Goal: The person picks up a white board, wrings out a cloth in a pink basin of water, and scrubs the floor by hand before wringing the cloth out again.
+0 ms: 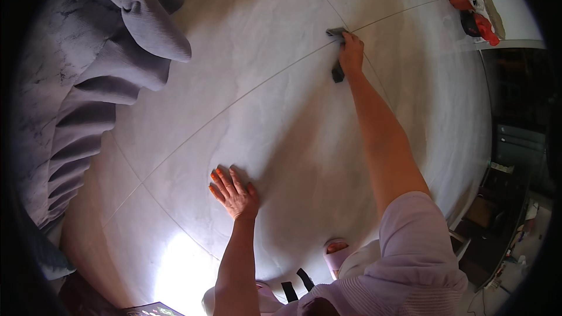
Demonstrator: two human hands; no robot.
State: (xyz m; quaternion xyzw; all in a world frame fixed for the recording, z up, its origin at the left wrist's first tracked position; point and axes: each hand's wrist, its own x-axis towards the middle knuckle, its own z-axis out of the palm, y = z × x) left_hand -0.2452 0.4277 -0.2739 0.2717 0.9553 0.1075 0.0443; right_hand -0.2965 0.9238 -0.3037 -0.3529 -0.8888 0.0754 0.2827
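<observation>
On the pale tiled floor [228, 136], my left hand [237, 197] lies palm down with its fingers spread, near the lower middle of the view. My right hand [352, 52] reaches far forward, its fingers closed on a dark handheld tool [337, 73] that rests on the floor beside a crossing of tile joints. A flat grey part of the tool shows past my fingertips, and its black end sticks out to the left of my wrist. My hand hides the middle of it, and its exact kind cannot be told.
A grey cloth cover [92, 83] with ruffled edges hangs at the left. Red and black items [483, 28] stand by the wall at the upper right. Dark furniture [496, 210] lines the right side. My pink slipper [336, 256] is at the bottom, and bright light falls on the floor at the lower left.
</observation>
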